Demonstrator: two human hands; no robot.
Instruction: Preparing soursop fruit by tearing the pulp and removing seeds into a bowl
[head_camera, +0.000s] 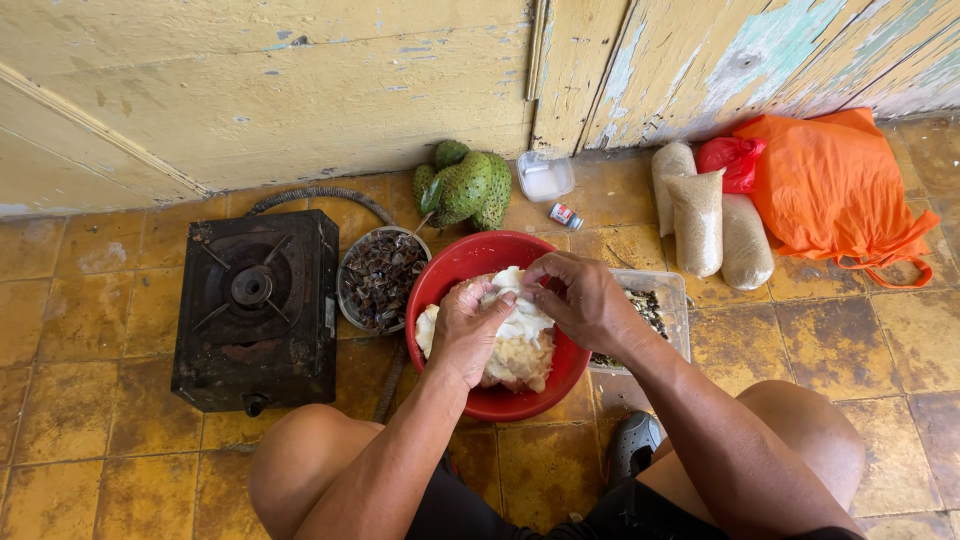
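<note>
A black stove (255, 310) sits on the floor (90, 440) at the left. Next comes a bowl of dark bits (381, 278). In the middle, a red bowl (452, 268) holds white fruit flesh (520, 345). The left hand (466, 328) and right hand (585, 300) both pinch the flesh, fingers curled tight. A green spiky fruit (465, 185) lies behind. Orange bag (830, 190) far right.

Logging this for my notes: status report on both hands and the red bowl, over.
Left hand and right hand both gripping white fruit pulp over the red bowl. Bowl on tiled floor, between dish of dark seeds and clear tub. Nothing in the way.
</note>
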